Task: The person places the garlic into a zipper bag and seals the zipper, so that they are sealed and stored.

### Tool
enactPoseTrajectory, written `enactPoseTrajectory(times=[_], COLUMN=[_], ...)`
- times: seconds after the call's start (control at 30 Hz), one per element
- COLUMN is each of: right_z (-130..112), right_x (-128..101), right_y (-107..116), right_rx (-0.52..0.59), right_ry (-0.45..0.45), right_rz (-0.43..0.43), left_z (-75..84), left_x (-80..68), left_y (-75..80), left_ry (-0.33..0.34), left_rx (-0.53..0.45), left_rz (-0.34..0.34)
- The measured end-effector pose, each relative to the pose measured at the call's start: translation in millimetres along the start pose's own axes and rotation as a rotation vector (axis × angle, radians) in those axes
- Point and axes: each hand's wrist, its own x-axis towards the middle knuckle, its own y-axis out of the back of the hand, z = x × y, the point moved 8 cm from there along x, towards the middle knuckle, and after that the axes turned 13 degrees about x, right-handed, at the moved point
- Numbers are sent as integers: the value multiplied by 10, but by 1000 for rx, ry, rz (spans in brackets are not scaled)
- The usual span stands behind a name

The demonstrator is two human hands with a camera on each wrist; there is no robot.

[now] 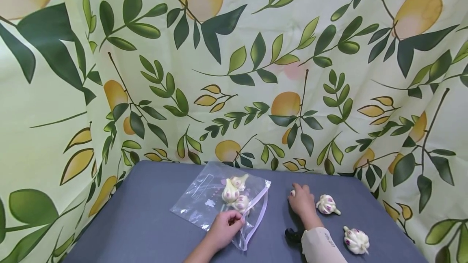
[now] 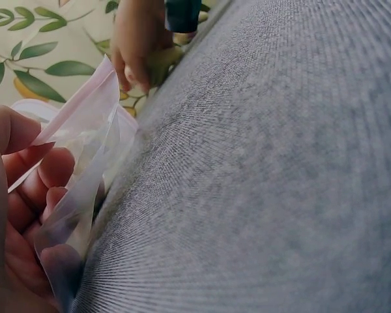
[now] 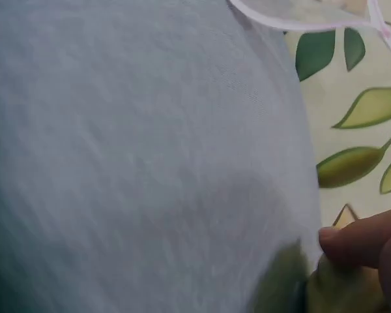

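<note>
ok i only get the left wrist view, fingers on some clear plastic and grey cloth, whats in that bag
Observer: The zip bag holds three garlic bulbs, in the head view.
Operator: left hand got it?
Observer: Yes, the left hand pinches the bag's edge near the open zip.
Operator: and that other hand at the top of my view
Observer: The right hand covers a white thing on the table, likely another bulb.
Operator: any more loose
Observer: Two: one garlic bulb beside that hand, another nearer the sleeve.
</note>
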Motion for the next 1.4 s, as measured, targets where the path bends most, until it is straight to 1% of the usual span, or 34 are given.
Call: enactPoseTrajectory(times=[0.17,0.3,0.33,0.5,0.57,0.7,0.87,1.0,1.07,1.17,1.27,1.4], right_z=[29,14,21,156,197,189,185,179,180,185,192,165], right_x=[-112,-217,-247,-440,-483,-468,-469,-507,-512,-501,-479,-453], right_y=[-88,-75,-64,-52,-44,-9,39,60,29,-38,-97,-122], right_rx=[47,78,105,382,468,514,585,606,648,752,868,989], right_ry=[-31,-40,-39,-52,-70,-93,-89,-81,-82,-90,-101,-82], right_rz=[-25,-6,7,87,111,141,234,267,252,221,194,164], left_z=[-57,-70,-68,-80,-74,-69,-52,-9,-14,-45,-76,-70], left_x=[-15,-8,-5,-18,-17,13,17,8,5,8,14,19], left_y=[-24,-17,-14,-9,-2,7,9,-9,-27,-46,-47,-25], left_ry=[10,11,6,6,7,10,17,17,23,39,44,34], left_rx=[-28,-63,-65,-61,-62,-42,-46,-51,-44,-29,-28,-34], left_rz=[-14,-30,-34,-45,-42,-39,-39,-52,-59,-61,-49,-32])
